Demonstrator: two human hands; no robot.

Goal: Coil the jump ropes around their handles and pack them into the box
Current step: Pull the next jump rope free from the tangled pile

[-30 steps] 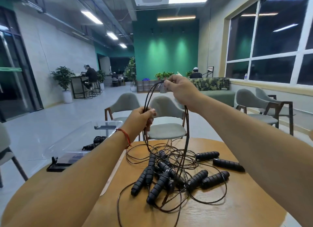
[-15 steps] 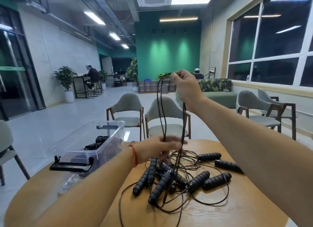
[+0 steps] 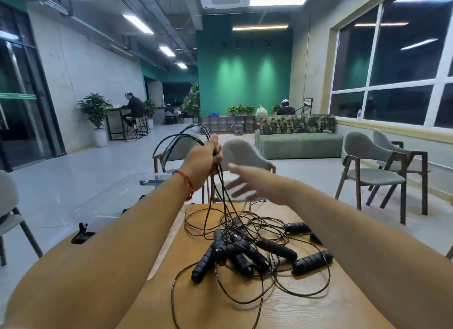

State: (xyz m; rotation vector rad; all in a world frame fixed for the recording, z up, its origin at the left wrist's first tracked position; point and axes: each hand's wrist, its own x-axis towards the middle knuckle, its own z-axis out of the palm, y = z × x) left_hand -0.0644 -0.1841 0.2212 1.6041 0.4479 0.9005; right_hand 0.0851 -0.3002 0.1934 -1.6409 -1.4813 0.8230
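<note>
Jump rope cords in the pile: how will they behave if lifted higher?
Probably floppy yet slightly springy: the cords hang slack from the left hand but arch in loops above it. Likely to snag: they cross among the handles on the table.

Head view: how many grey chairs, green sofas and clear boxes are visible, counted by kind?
Grey chairs: 5
Green sofa: 1
Clear box: 1
Total: 7

single head-worn view, forward and downward
</note>
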